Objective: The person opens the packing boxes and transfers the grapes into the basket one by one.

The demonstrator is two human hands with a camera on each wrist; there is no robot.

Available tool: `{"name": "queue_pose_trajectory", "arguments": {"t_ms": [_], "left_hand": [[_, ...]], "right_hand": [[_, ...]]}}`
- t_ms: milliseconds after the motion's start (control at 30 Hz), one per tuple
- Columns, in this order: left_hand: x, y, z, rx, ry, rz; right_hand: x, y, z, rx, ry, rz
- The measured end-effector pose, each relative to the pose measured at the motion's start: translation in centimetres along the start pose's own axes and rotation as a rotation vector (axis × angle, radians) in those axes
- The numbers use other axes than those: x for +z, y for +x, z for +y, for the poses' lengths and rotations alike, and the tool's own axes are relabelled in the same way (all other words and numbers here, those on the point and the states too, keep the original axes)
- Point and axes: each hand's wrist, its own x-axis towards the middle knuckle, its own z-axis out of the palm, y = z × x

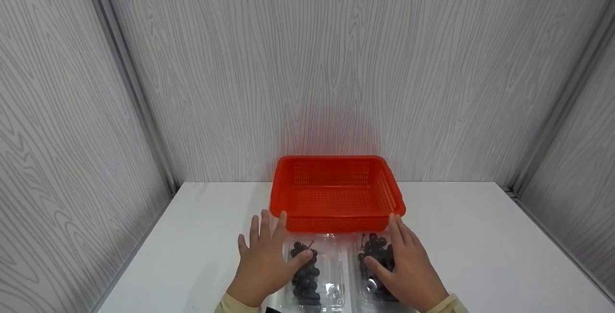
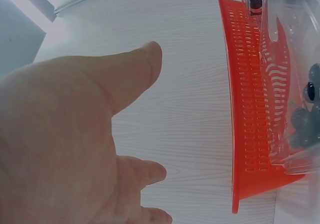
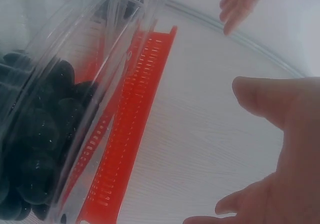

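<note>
My left hand (image 1: 263,267) hovers with fingers spread over the left clear plastic container (image 1: 330,274), its thumb overlapping a bunch of dark grapes (image 1: 305,281) inside. Over the right clear container (image 1: 358,298) is my right hand (image 1: 411,269), fingers straight and thumb apart, partly covering a second bunch of dark grapes (image 1: 375,245). Neither hand holds anything. In the left wrist view, a gap separates the left hand (image 2: 65,124) from the container wall (image 2: 280,154). The right wrist view likewise shows the right hand (image 3: 280,149) apart from the dark grapes (image 3: 40,139).
Directly behind the containers stands a red plastic basket (image 1: 331,224) with slotted sides and nothing visible inside. All of this sits on a white table (image 1: 480,255). Grey wood-grain panels (image 1: 331,63) rise at the back and on both sides.
</note>
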Motion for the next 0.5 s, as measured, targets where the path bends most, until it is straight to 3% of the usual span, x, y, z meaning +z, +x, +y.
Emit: {"name": "queue_pose_trajectory", "arguments": {"t_ms": [367,500], "left_hand": [[-0.1,0.1,0.0,-0.024,0.007,0.000],[-0.3,0.0,0.2,-0.001,0.001,-0.004]], "right_hand": [[0.0,-0.4,-0.7,0.040,0.092,-0.050],[0.1,-0.7,-1.2,0.043,0.109,-0.063]]}}
